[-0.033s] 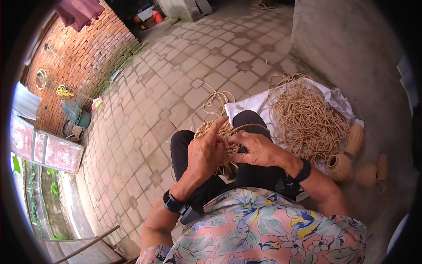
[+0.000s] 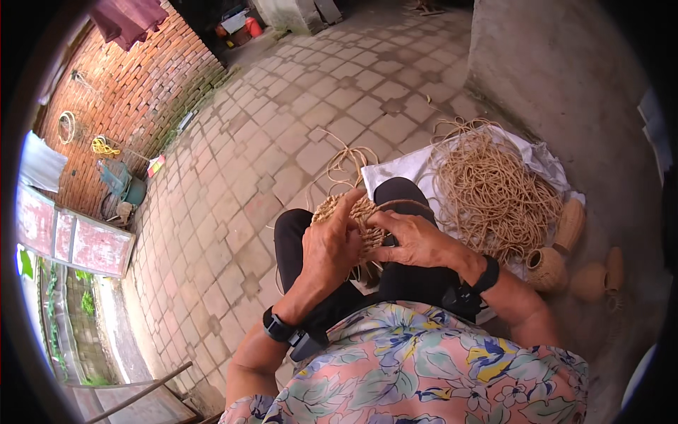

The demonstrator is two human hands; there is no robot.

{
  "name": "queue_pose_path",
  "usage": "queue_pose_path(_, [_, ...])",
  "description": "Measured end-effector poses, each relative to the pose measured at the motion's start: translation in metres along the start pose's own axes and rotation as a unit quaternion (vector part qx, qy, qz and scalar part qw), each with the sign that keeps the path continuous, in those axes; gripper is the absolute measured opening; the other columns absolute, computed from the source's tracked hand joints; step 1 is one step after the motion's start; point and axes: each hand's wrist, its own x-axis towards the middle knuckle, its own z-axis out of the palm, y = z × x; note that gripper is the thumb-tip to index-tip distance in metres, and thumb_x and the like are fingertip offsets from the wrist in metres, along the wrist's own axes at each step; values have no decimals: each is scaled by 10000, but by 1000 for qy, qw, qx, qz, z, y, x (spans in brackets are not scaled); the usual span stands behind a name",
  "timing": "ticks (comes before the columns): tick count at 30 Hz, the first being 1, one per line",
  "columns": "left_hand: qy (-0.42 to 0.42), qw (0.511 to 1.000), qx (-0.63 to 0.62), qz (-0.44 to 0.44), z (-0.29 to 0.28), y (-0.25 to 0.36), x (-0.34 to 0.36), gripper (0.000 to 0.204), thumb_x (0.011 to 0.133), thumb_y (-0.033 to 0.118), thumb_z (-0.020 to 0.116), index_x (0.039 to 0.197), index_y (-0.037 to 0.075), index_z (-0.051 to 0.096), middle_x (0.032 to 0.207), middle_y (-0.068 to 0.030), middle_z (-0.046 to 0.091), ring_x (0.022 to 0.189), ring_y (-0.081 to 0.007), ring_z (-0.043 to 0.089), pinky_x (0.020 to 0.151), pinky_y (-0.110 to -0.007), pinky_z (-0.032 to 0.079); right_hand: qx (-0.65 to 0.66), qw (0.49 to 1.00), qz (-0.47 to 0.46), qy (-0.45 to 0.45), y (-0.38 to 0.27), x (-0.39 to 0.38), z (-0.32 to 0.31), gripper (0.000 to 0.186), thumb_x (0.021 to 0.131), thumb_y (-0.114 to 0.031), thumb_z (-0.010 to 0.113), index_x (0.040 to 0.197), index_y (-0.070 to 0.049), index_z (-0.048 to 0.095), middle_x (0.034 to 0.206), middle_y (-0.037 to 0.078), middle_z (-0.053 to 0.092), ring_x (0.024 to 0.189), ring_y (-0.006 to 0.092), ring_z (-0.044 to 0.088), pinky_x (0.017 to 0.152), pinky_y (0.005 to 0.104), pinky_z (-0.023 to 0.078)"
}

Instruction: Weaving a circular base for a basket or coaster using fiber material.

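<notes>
A tan woven rope piece rests between my raised knees, with loose cords trailing around it. My left hand grips it from the left, forefinger reaching up over the weave and the other fingers curled. My right hand holds the same piece from the right, thumb and fingers at the weave, partly hiding it. A strand of tan cord runs from the piece over my right knee.
A large heap of tan cord lies on a white sheet to the right, beside several woven vessels. A concrete wall stands right, a brick wall left, with a bucket and leaning panels. Paving spreads ahead.
</notes>
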Motion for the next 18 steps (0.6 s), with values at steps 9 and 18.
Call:
queue_pose_path(9, [11, 862, -489, -136, 9, -11, -20, 374, 792, -42, 577, 1136, 94, 530, 870, 2, 604, 709, -72, 537, 608, -220, 435, -23, 1000, -6, -6, 4, -1, 9, 577, 884, -528, 628, 1282, -143, 464, 1230, 182, 589, 1041, 432, 611, 840, 506, 511])
queue_pose_path(18, [-40, 770, -592, -234, -43, -51, -42, 110, 952, 138, 597, 1032, 67, 621, 772, 25, 559, 580, -21, 410, 487, -174, 305, -175, 984, -9, 10, -11, -14, -4, 441, 843, -465, 692, 1093, -107, 632, 960, 175, 657, 837, 384, 666, 679, 468, 527])
